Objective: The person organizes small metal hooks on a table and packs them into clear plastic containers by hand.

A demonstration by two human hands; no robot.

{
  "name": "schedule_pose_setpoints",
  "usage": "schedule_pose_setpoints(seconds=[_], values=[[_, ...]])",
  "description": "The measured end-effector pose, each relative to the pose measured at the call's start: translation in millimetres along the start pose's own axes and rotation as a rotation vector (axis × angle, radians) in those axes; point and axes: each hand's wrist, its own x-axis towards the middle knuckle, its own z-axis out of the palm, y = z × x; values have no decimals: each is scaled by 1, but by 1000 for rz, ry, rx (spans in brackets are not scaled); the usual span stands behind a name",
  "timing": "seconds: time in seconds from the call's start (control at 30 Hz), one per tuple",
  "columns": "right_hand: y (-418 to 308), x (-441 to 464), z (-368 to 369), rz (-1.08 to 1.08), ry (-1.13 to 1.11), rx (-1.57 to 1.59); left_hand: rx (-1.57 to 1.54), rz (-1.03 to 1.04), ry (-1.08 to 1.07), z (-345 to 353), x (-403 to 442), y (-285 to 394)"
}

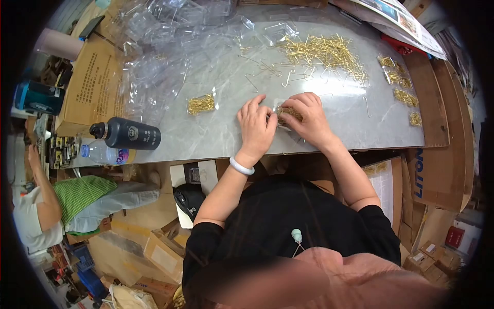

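Black cloth of our shirt (267, 221) lies closest, and beyond it, at the near edge of the tabletop (221, 135), a small clear packet (286, 116) of gold-coloured wire hooks sits between both hands. Our right hand (312, 121) curls over it, fingers and thumb pinching it from the right; our left hand (254, 126) has its thumb and forefinger at the left edge, the other fingers raised and partly spread, and we cannot tell whether it presses the packet. We judge the packet light, its plastic thin, slick and easily creased, the wire inside stiff and apt to shift or poke; we would hold it by opposite side edges, lightly. Just left lies a filled packet (200, 104). Ahead, loose hooks (324, 55) heap on the tabletop, likely to tangle; we would lift them by their straight shanks. Farther left spread clear plastic packs (154, 67), beyond a dark bottle (135, 134).
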Motion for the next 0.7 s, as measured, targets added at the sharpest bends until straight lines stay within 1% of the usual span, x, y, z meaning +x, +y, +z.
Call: schedule_pose_setpoints(seconds=[0.03, 0.13, 0.23, 0.27, 0.37, 0.47, 0.57, 0.6, 0.7], values=[[1, -1, -2, 27, 0, 38, -4, -2, 1, 0, 0, 0], [5, -12, -2, -19, -88, 33, -29, -13, 12, 0, 0, 0], [10, -19, -6, 83, 16, 215, -32, -14, 7, -2, 0, 2], [8, -21, -11, 213, 106, 272, -29, -16, 4, -2, 0, 2], [9, -27, -27, 253, 69, 88, -31, -42, 7, -3, 0, 1], [7, -33, -23, 173, 43, -42, -72, -53, 88, -2, 3, 9], [-2, -26, -14, 76, -25, -102, 35, 18, -33, -4, 3, 9], [-8, -24, -10, 50, -40, -14, 23, 11, -39, -3, 3, 8], [0, -25, -7, 56, -33, 21, -9, -9, -55, -4, 3, 7]])
